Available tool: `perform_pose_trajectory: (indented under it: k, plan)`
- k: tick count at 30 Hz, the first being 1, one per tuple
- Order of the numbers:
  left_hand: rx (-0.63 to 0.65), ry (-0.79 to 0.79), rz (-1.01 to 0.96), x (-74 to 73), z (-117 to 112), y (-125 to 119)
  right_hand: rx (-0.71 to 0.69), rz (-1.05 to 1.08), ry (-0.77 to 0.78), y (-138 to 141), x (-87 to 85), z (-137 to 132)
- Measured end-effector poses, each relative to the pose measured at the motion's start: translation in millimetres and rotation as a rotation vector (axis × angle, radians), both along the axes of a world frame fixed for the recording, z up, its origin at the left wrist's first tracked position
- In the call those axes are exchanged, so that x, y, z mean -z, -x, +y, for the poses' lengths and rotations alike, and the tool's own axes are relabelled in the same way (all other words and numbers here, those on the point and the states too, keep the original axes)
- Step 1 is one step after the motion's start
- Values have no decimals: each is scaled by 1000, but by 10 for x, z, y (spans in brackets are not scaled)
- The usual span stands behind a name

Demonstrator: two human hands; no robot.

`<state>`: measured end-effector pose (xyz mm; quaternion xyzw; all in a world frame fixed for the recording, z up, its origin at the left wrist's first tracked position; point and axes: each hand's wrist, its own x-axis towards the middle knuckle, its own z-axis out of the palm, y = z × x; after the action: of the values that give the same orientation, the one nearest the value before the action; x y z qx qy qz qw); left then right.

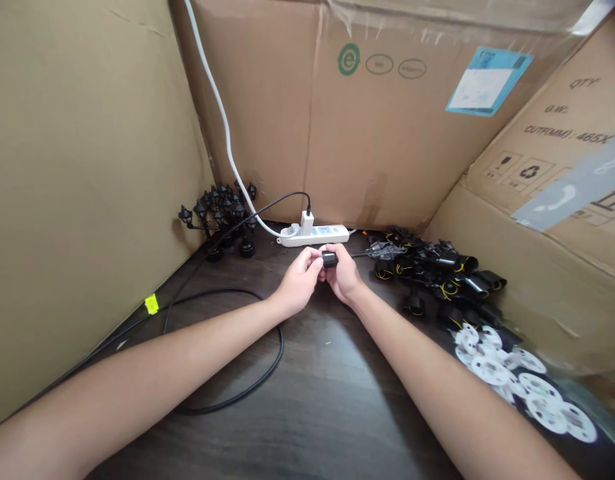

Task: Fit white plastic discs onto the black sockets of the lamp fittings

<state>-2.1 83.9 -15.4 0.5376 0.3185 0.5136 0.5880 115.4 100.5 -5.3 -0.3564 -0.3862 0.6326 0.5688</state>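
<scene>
Both hands meet in front of the power strip, around a small black lamp post lying sideways. Its black cylindrical base (329, 260) points left, and a thin stem runs out to the right toward lantern-like heads. My left hand (301, 280) pinches the end of the base between thumb and fingers. My right hand (343, 275) is wrapped round the base and the start of the stem. The lantern end overlaps the pile of black lamp posts (437, 263) on the right, several with yellow wires at open bases. The fingers hide part of the base's end.
A white power strip (314, 235) with a plugged-in adapter lies behind my hands. Black lamp posts (220, 210) stand at the back left. White round discs (492, 371) are heaped at the right. A black cable (267, 373) loops under my left forearm. Cardboard walls (387, 147) surround the dark table.
</scene>
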Motion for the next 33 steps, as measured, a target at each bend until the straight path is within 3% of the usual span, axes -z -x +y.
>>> perform_pose_trajectory:
  k: [13,23,33]
  plan:
    - [-50,-93,53,22,1,8,10,38,8,-12,34,40]
    - [0,10,13,-23,7,16,1,47,7,-7,35,43]
    - [-51,-141,41,-5,-12,8,-11,68,10,-21,29,55]
